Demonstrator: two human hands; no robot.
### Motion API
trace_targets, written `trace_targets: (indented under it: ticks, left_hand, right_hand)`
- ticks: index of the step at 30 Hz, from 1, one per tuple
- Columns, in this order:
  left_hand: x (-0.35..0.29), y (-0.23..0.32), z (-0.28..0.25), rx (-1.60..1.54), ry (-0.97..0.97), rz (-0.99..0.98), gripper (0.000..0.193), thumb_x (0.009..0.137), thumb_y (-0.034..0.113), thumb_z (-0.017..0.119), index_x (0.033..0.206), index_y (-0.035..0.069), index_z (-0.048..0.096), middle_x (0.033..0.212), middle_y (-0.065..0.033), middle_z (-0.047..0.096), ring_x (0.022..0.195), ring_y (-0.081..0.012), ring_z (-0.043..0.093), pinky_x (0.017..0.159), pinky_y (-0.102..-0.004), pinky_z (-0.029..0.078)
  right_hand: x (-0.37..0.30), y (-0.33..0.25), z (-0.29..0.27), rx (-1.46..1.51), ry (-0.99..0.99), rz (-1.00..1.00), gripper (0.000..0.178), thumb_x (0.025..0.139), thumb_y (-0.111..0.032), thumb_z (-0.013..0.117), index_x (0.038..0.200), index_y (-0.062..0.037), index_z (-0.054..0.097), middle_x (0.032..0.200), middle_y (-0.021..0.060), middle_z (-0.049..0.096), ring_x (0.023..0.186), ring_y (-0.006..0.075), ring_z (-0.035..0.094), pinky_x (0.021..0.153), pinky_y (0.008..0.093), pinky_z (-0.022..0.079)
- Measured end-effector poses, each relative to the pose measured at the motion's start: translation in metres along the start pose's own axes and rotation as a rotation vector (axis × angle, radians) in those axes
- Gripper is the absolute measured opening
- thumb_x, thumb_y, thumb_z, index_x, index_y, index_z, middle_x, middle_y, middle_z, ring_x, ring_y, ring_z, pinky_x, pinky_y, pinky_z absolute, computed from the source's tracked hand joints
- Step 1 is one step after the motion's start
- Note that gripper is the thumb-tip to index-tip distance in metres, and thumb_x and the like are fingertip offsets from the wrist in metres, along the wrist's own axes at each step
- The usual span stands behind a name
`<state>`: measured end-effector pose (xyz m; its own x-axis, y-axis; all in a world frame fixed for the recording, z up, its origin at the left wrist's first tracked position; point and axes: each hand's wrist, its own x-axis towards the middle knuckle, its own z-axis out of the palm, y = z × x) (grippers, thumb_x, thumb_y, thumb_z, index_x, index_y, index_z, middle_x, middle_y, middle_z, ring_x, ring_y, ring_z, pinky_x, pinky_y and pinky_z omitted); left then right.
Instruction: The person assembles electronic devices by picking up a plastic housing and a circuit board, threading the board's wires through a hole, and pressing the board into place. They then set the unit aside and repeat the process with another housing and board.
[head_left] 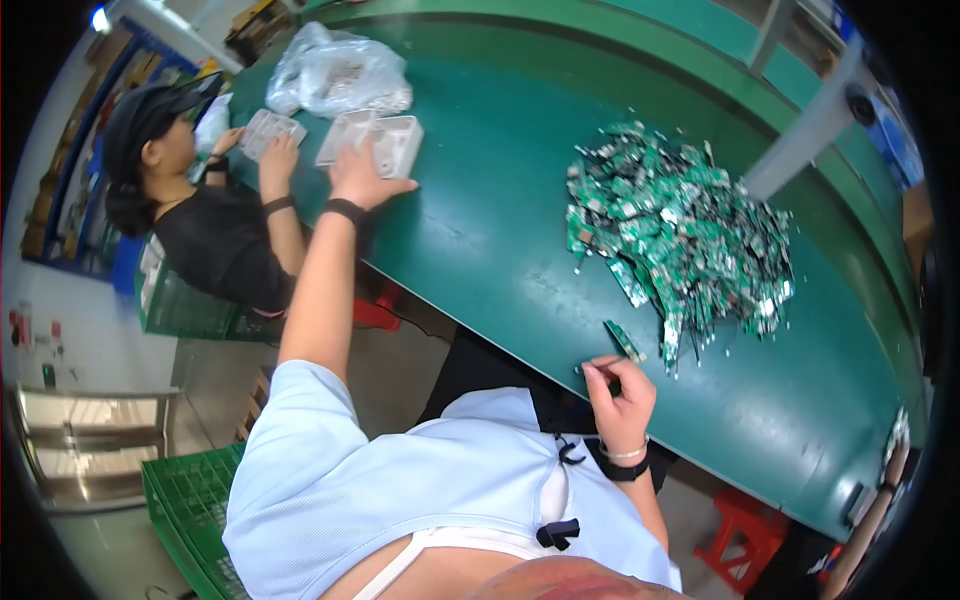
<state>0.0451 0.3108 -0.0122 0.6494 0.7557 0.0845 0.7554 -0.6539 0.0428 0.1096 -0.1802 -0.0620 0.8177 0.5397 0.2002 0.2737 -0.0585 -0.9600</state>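
My left hand (362,176) reaches far out to a white plastic compartment box (403,150). Its fingers lie over the box, with the thumb stretched out to the side; the fingertips are partly lost against the white. Close to the table's front edge, my right hand (624,402) is closed, thumb and fingers drawn together; anything between them is too small to make out. A single green circuit board (625,341) lies just beyond its fingers. Behind that board spreads a large heap of small green circuit boards (680,230).
The green table (490,200) curves along a raised rim. A clear plastic bag (340,72) of small parts sits beyond the box. At left, a co-worker (215,205) handles another clear compartment box (271,133). A grey post (810,120) stands by the heap; another person's arm (868,530) shows at right.
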Motion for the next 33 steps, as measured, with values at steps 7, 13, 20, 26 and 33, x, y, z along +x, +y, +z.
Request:
trace_targets:
  ticks: [7,13,20,26,33]
  left_hand:
    - [0.008,-0.026,0.012,-0.005,-0.012,-0.001,0.114,0.068,0.062,0.087,0.156,0.004,0.044,0.145,-0.0267,0.055,0.138,-0.0447,0.052,0.114,-0.0551,0.041]
    - [-0.083,0.023,0.013,-0.104,0.082,0.241,0.103,0.071,0.049,0.088,0.15,-0.002,0.046,0.147,-0.0278,0.05,0.138,-0.0464,0.047,0.115,-0.0543,0.037]
    - [-0.227,0.098,-0.012,-0.315,0.09,0.537,0.085,0.07,0.038,0.087,0.137,-0.001,0.054,0.149,-0.0322,0.042,0.139,-0.0503,0.039,0.118,-0.0625,0.027]
    - [-0.265,0.131,-0.01,-0.357,0.002,0.659,0.083,0.067,0.032,0.089,0.134,-0.001,0.054,0.151,-0.0276,0.04,0.141,-0.0474,0.038,0.118,-0.0661,0.022]
    - [-0.265,0.146,-0.014,-0.372,0.007,0.708,0.078,0.065,0.027,0.089,0.132,0.002,0.057,0.151,-0.0262,0.039,0.142,-0.0469,0.037,0.117,-0.0672,0.023]
  right_hand:
    - [0.008,-0.003,0.001,-0.014,0.009,-0.028,0.009,0.089,-0.002,0.08,0.094,0.0006,0.073,0.085,0.0087,0.073,0.069,0.0132,0.066,0.065,0.0256,0.052]
    - [0.004,0.005,0.002,0.021,0.009,-0.006,0.01,0.09,-0.004,0.08,0.096,0.0005,0.073,0.084,0.007,0.072,0.071,0.0118,0.066,0.065,0.025,0.052]
    - [-0.006,0.009,0.002,0.209,0.114,0.032,0.009,0.094,-0.002,0.077,0.101,0.0014,0.073,0.091,0.0056,0.074,0.078,0.0116,0.068,0.072,0.0248,0.054]
    - [-0.007,-0.004,-0.019,0.393,0.265,0.115,0.012,0.097,0.0,0.072,0.11,0.0017,0.073,0.101,0.0097,0.075,0.088,0.0154,0.071,0.079,0.0253,0.056]
    - [-0.008,-0.01,-0.047,0.528,0.331,0.214,0.012,0.099,-0.003,0.071,0.11,0.0015,0.073,0.106,0.011,0.076,0.09,0.0164,0.071,0.081,0.0258,0.055]
